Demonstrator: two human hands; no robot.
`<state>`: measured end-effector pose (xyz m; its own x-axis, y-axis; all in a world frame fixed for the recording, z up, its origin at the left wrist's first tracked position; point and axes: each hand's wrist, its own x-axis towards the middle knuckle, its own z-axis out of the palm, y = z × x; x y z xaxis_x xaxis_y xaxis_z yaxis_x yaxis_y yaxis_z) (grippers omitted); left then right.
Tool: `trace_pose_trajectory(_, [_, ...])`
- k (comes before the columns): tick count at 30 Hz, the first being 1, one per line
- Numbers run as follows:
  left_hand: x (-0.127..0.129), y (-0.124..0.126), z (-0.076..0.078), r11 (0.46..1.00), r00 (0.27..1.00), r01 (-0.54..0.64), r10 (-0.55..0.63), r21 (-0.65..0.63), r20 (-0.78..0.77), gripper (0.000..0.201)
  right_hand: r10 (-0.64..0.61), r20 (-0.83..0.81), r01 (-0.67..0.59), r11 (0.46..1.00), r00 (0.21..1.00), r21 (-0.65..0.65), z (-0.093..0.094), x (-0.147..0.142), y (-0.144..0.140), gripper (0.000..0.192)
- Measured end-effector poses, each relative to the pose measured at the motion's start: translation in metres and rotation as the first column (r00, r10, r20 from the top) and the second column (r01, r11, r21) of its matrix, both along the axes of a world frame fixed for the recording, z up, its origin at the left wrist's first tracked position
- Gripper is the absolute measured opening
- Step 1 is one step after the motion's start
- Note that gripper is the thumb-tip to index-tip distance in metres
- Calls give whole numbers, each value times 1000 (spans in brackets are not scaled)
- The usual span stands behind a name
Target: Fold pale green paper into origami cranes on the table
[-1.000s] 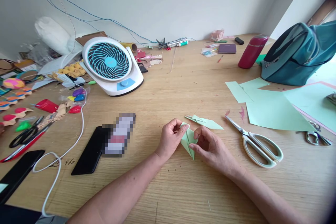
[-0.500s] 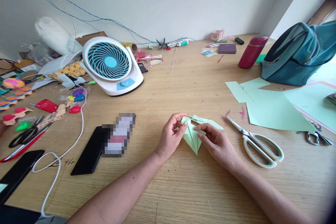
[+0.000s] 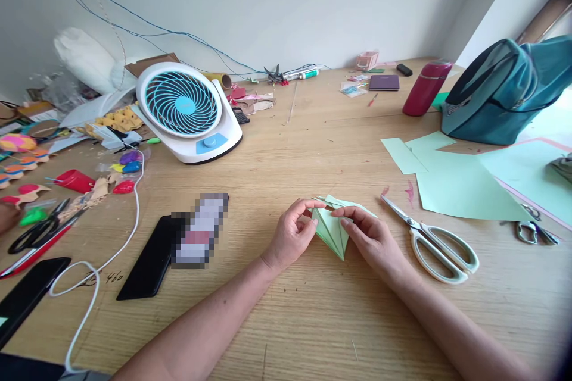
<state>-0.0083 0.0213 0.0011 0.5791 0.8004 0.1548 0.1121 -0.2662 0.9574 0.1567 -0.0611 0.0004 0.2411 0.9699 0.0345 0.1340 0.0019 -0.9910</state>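
Note:
A folded piece of pale green paper [image 3: 333, 231], pointed at its near end, lies on the wooden table [image 3: 313, 321] between my two hands. My left hand [image 3: 292, 237] pinches its left edge with thumb and fingers. My right hand [image 3: 373, 241] presses its fingertips on the right upper edge. Another folded green paper scrap [image 3: 343, 202] lies just behind, partly hidden by my fingers.
White-handled scissors [image 3: 435, 243] lie right of my right hand, with green paper sheets [image 3: 465, 187] and a teal bag [image 3: 504, 92] beyond. A black phone [image 3: 149, 259] and white cable [image 3: 111, 256] lie at left. A white and blue fan [image 3: 187, 110] and a red bottle [image 3: 422, 89] stand further back.
The folded paper has been laid flatter and turned, its point now toward me. My right fingers moved up onto its top right edge; my left hand stayed at the left edge.

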Motion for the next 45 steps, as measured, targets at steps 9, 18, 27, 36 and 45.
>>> trace_pose_trajectory(9, [0,0,-3,999,999,11,-8,45,-51,30,78,-10,-78,997,997,-11,3,1,-2,35])
trace_pose_trajectory(18, [0,1,-4,971,994,77,-57,227,-94,41,47,-54,-47,999,997,-14,3,2,-2,29])
trace_pose_trajectory(27, [-1,3,-6,878,998,38,-56,478,24,28,39,-100,-42,998,994,-38,2,2,-2,32])
trace_pose_trajectory(36, [-1,4,-4,907,998,-50,26,418,63,9,135,73,-138,990,988,40,12,2,-6,42])
trace_pose_trajectory(45, [-2,0,-2,920,990,-136,139,368,18,12,233,-117,-228,972,965,53,-3,-3,-5,57])
